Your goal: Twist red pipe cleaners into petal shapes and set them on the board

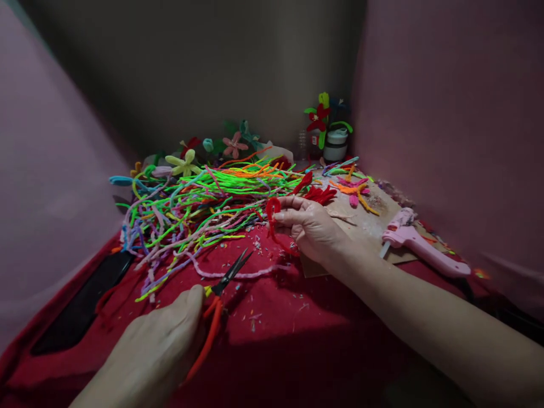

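Observation:
My right hand (312,229) pinches a red pipe cleaner (272,211) between thumb and fingers; its upper end is bent into a loop and a tail hangs below. Closed around the orange handle of a pair of scissors (232,272) is my left hand (170,328). The scissor blades point up and to the right, slightly apart, above the red cloth. A pale lilac pipe cleaner (255,275) lies close by the blades. Just behind my right hand rests a bunch of red pipe cleaner pieces (321,195).
A big heap of colourful pipe cleaners (212,198) covers the table's middle and left. On the right, a pink glue gun (419,243) rests on cardboard (317,269). A black flat object (83,306) lies at left. Pipe cleaner flowers (183,164) and a lidded container (335,146) stand behind.

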`<state>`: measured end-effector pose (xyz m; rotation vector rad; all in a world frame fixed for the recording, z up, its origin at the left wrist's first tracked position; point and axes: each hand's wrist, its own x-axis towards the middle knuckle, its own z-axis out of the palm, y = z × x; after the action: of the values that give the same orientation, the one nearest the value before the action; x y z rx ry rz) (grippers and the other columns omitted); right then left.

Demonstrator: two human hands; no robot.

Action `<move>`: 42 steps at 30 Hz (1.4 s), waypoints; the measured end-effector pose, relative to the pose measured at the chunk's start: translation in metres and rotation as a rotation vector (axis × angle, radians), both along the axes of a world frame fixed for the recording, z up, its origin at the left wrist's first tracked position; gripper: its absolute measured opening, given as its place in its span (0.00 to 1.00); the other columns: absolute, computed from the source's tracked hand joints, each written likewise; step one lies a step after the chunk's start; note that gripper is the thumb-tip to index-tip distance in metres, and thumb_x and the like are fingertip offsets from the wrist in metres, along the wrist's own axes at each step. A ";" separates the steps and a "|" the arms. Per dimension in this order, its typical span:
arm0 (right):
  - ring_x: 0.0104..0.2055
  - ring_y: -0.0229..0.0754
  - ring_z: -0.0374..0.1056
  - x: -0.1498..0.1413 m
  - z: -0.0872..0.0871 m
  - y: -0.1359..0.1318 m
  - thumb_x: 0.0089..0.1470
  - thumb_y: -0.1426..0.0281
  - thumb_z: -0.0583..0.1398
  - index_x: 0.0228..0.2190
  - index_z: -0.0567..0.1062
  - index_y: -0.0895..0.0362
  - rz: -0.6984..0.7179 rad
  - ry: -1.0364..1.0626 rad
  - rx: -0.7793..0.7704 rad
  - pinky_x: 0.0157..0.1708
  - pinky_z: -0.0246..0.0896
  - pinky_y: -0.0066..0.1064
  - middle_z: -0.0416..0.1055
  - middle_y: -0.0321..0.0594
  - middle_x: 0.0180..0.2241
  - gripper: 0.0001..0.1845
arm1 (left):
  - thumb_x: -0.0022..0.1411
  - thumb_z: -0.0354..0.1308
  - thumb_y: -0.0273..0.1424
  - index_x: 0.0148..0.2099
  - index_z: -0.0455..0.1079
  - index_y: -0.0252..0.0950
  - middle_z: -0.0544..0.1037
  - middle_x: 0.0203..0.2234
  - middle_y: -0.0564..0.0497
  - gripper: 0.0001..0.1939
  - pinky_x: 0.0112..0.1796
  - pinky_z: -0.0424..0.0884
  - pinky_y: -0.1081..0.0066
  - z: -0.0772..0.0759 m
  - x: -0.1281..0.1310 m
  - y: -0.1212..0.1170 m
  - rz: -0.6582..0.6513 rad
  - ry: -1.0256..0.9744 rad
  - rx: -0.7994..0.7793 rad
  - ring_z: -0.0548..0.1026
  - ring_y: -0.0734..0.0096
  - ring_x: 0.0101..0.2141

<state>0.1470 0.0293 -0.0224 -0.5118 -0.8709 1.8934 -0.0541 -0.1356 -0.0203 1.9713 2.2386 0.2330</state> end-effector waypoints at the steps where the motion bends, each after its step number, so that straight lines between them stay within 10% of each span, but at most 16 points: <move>1: 0.22 0.33 0.65 0.000 0.000 0.000 0.31 0.81 0.64 0.28 0.68 0.59 -0.005 -0.009 -0.002 0.27 0.63 0.29 0.69 0.31 0.21 0.17 | 0.45 0.47 0.34 0.38 0.68 0.40 0.78 0.26 0.43 0.16 0.25 0.64 0.62 0.002 -0.001 0.000 -0.003 0.030 -0.031 0.75 0.50 0.26; 9: 0.21 0.32 0.65 0.000 0.002 -0.003 0.32 0.81 0.64 0.28 0.68 0.59 0.007 -0.032 0.015 0.27 0.62 0.29 0.69 0.32 0.21 0.16 | 0.54 0.40 0.39 0.31 0.65 0.40 0.75 0.21 0.44 0.14 0.24 0.62 0.64 0.023 0.013 0.011 -0.020 0.220 -0.035 0.73 0.56 0.22; 24: 0.22 0.32 0.66 0.001 0.003 -0.006 0.31 0.81 0.65 0.30 0.69 0.60 0.081 -0.016 -0.021 0.26 0.64 0.26 0.69 0.30 0.21 0.19 | 0.60 0.40 0.31 0.34 0.63 0.36 0.70 0.20 0.49 0.11 0.19 0.51 0.70 0.012 0.035 0.021 -0.059 0.545 -0.066 0.72 0.64 0.19; 42: 0.19 0.32 0.65 0.000 0.004 -0.007 0.33 0.83 0.63 0.30 0.68 0.60 0.040 -0.108 -0.054 0.24 0.64 0.27 0.68 0.30 0.19 0.17 | 0.60 0.39 0.21 0.50 0.66 0.34 0.77 0.31 0.46 0.20 0.20 0.65 0.69 0.020 0.045 0.018 -0.048 0.674 -0.162 0.77 0.62 0.24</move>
<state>0.1474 0.0219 -0.0181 -0.6383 -0.9076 1.9442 -0.0090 -0.1171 -0.0002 2.2352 2.4457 -0.6999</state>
